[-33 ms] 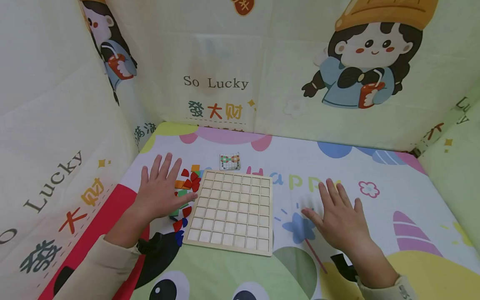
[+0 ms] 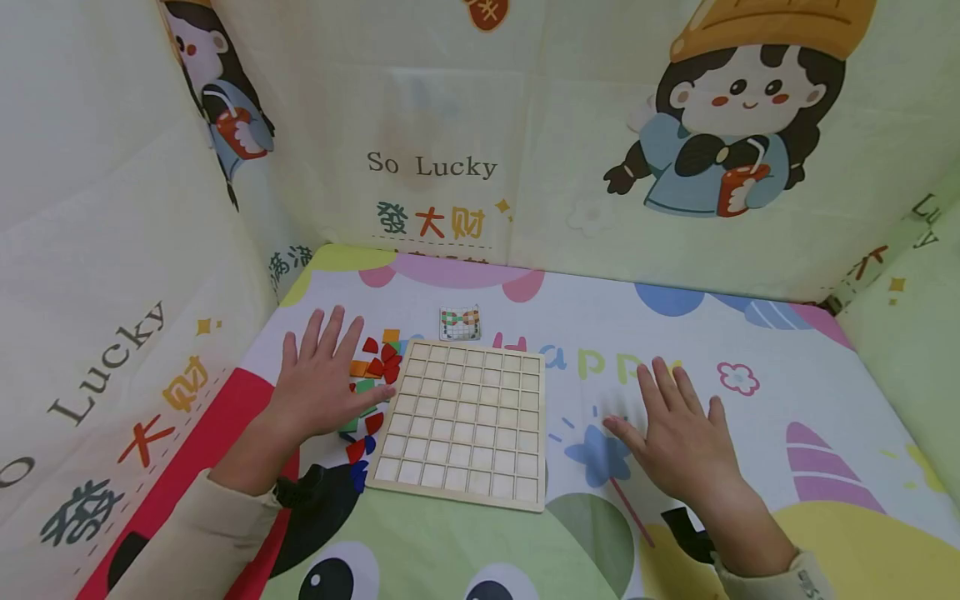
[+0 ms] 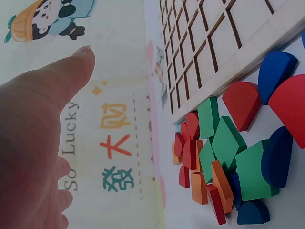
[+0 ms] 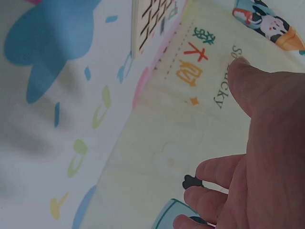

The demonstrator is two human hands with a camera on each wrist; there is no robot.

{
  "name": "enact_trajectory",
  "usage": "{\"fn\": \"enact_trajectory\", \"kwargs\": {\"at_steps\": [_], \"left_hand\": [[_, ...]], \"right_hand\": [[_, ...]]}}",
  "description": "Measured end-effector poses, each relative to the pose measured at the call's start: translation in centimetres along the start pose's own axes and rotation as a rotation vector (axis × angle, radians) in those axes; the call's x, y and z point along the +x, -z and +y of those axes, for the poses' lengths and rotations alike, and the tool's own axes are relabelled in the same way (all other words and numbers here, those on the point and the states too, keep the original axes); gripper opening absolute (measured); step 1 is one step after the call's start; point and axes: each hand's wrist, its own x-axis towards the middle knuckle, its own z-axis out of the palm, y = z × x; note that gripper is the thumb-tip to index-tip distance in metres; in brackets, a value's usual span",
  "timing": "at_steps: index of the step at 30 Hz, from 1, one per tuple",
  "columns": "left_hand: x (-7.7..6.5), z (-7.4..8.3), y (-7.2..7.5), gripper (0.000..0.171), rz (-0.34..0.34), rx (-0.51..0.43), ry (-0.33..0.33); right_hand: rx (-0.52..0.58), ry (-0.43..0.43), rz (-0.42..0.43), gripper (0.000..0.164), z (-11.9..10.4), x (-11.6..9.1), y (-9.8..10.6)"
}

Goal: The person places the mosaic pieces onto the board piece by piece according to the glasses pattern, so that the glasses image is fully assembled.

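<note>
A pale wooden board (image 2: 461,414) with a grid of square cells lies flat in the middle of the head view. My left hand (image 2: 318,379) hovers at its left with fingers spread, and the thumb tip overlaps the board's edge in this view. Under and beside that hand are loose flat pieces: red (image 3: 242,105), green (image 3: 228,143), orange (image 3: 222,185) and blue (image 3: 276,157). Some are hidden by the hand. To the right of the board, my right hand (image 2: 682,442) is held palm down, fingers extended, holding nothing. Its thumb points toward the board.
A small card (image 2: 460,323) printed with a coloured bow-like pattern on a grid lies behind the board. The table is covered by a printed cloth (image 2: 720,333). Cream fabric walls (image 2: 570,242) with cartoon prints stand at the back and both sides.
</note>
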Motion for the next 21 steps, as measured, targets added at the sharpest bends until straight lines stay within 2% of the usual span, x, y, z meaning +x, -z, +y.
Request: {"fn": "enact_trajectory", "kwargs": {"at_steps": [8,13,17,21], "left_hand": [[0.1,0.0,0.1,0.112,0.006,-0.012,0.004],[0.2,-0.1,0.0,0.112,0.016,-0.055,-0.008],[0.3,-0.2,-0.3,0.111,0.038,-0.104,-0.032],[0.5,-0.3,-0.5,0.103,0.067,-0.122,-0.070]], "right_hand": [[0.006,0.011,0.032,0.093,0.2,0.0,0.2],[0.054,0.039,0.068,0.093,0.3,0.2,0.0],[0.105,0.078,0.105,0.094,0.3,0.4,-0.7],[0.161,0.146,0.174,0.093,0.1,0.7,-1.4]]}}
